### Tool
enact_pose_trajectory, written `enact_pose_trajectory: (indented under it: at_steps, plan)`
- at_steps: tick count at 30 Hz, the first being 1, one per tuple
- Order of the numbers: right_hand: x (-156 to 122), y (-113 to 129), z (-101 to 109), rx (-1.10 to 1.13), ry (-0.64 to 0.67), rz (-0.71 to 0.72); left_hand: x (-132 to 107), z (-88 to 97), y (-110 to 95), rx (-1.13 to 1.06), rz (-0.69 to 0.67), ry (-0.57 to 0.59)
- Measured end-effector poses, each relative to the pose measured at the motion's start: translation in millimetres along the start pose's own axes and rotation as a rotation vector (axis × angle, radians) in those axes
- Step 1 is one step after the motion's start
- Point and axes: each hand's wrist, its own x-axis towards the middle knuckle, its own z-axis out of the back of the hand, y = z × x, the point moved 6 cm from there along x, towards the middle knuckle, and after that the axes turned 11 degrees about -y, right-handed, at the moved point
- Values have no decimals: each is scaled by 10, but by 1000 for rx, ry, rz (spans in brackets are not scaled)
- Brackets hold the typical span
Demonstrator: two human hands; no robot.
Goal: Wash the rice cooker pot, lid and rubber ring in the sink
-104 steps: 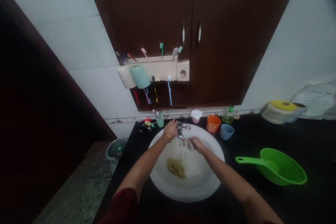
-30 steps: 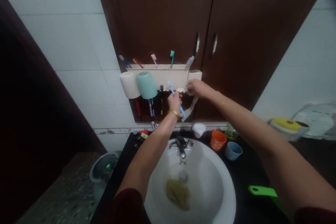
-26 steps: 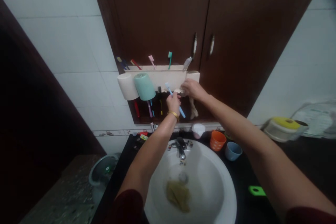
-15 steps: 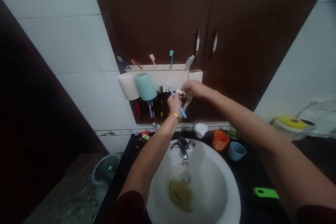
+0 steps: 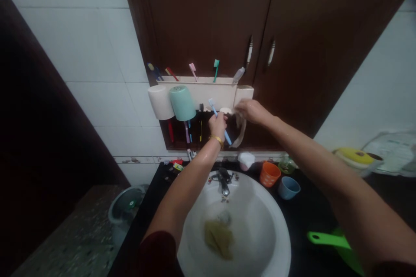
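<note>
My left hand (image 5: 218, 124) is closed round a light blue toothbrush (image 5: 228, 137), bristles up and handle slanting down to the right. It is in front of the lower edge of a white wall-mounted toothbrush holder (image 5: 214, 95). To its right, my right hand (image 5: 251, 110) is at the holder's white right-hand section (image 5: 244, 92); its fingertips are blurred, so whether they grip anything is unclear. Below that hand hangs a pale curved strip (image 5: 240, 136) of unclear kind. Between the hands shows a white rounded piece (image 5: 225, 111) under the holder.
On the holder are several toothbrushes (image 5: 216, 70), a white cup (image 5: 161, 103) and a green cup (image 5: 182, 104). Below is a washbasin (image 5: 260, 225) with a tap (image 5: 224, 179) and a brownish cloth (image 5: 218, 238). An orange cup (image 5: 270, 175) and a blue cup (image 5: 289, 188) stand right.
My right hand has moved a little right, away from the white rounded piece and my left hand. The left hand still holds the toothbrush. The view has shifted slightly.
</note>
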Motion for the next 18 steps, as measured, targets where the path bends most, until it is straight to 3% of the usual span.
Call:
enact_pose_trajectory:
  at_steps: [3,6,8,12,14,16,18]
  plan:
    - [156,111,-25,64,-167,-22,10,-11,10,-9,1,-11]
    - [223,271,-263,126,-86,35,4,1,14,-22,-7,-18]
    - [140,258,-315,131,-52,36,-3,8,15,-29,-10,-4]
    - [-67,32,-142,95,-1,9,-3,1,17,-27,9,35]
    - [-28,-49,-20,70,-54,-34,4,-13,15,-29,20,47]
    - [95,-10,17,99,-131,-47,9,-20,11,-40,22,44]
    - [214,122,-88,164,-111,-10,11,-16,4,-61,11,33]
